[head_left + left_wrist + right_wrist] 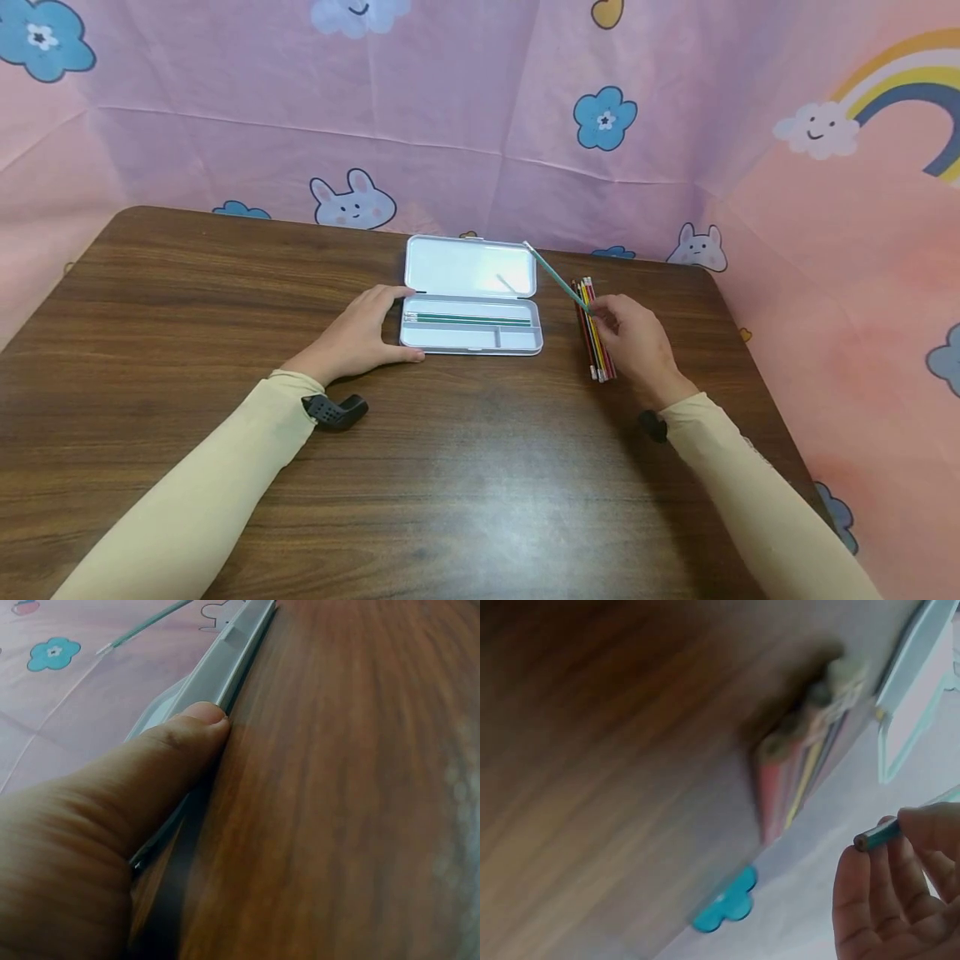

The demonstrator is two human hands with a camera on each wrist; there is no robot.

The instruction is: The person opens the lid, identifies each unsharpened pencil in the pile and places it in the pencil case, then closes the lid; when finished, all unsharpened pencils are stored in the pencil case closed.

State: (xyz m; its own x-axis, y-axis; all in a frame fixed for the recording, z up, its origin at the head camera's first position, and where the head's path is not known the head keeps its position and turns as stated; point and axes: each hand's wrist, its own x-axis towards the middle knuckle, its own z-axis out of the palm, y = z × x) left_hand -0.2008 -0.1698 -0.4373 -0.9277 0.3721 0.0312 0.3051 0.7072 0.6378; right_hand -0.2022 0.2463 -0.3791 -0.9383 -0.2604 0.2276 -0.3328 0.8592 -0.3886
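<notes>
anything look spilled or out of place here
Nothing stands out: green pencils lie lengthwise in the open case, the other pencils lie bunched beside it, and the teal pencil slants because the right hand holds it.

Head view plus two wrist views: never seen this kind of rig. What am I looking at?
No machine here: these are a person's two bare hands. The head view looks forward and down from the person's head; each wrist view looks from that wrist at its hand's work.

On the brown table lies an open white pencil case, with green pencils in its long back compartment. The left hand holds the case's left end, its thumb against the front edge. The right hand pinches another green pencil in the air, near a bunch of mixed-colour pencils lying right of the case.
</notes>
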